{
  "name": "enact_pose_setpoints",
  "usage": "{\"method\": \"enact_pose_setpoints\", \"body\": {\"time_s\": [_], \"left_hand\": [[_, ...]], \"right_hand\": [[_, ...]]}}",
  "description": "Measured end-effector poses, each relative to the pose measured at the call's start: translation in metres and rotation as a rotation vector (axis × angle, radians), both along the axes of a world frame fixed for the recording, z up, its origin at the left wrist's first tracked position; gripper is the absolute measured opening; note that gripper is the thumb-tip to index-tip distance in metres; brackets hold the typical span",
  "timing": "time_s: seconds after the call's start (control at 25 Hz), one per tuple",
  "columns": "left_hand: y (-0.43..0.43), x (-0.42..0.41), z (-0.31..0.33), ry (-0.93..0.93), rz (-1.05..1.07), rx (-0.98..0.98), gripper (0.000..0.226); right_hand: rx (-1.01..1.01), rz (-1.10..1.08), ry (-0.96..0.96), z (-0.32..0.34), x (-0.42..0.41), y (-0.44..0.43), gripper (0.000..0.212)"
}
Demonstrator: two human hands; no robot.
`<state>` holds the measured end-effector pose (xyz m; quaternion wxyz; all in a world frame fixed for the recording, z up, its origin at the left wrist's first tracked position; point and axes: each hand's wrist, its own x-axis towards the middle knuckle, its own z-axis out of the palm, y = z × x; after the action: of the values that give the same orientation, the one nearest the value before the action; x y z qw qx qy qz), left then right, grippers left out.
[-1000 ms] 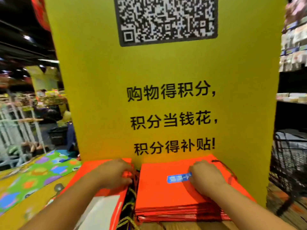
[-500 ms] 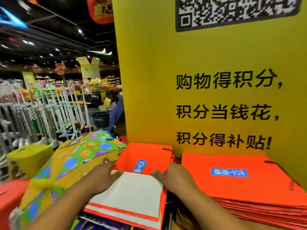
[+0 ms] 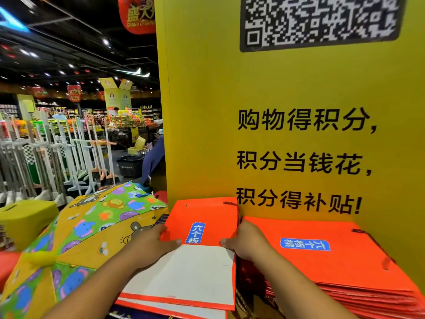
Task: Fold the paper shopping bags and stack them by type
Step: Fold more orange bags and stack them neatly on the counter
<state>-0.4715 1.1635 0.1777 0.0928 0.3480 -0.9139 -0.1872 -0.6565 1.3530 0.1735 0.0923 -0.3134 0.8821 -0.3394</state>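
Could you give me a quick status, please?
Left hand and right hand grip orange bag by its side edges. White base flap folded flat. Orange stack beside it, right; umbrella close at left.

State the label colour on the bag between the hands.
The label is blue with white characters, on the orange bag; head view.

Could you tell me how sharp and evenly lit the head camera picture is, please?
Head view: the left hand, the right hand and the orange bag they hold are sharp and evenly lit; the QR code on the yellow sign looks smeared; the shop behind is dim, its ceiling lights small glaring spots.
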Motion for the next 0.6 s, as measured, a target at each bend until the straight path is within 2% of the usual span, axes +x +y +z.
{"method": "enact_pose_setpoints", "body": {"time_s": [0.12,0.24,0.32,0.4,0.52,0.6], "left_hand": [[0.009,0.001,0.003,-0.044,-0.009,0.07,0.085],[0.013,0.004,0.01,-0.028,-0.019,0.102,0.084],[0.019,0.002,0.016,0.015,-0.043,0.146,0.082],[0.025,-0.002,0.025,0.178,-0.046,0.282,0.086],[0.029,-0.018,0.038,0.44,-0.009,0.375,0.105],[0.029,-0.03,0.048,0.609,0.075,0.455,0.089]], "right_hand": [[-0.053,-0.008,-0.098,-0.001,0.001,0.006,0.027],[-0.089,-0.051,0.005,0.002,0.008,0.013,0.037],[-0.254,-0.023,-0.08,0.007,0.008,0.018,0.025],[-0.445,0.029,-0.263,0.007,0.003,0.024,0.019],[-0.631,0.073,-0.262,0.002,-0.009,0.04,0.017],[-0.729,0.138,-0.32,0.005,-0.008,0.052,0.016]]}}
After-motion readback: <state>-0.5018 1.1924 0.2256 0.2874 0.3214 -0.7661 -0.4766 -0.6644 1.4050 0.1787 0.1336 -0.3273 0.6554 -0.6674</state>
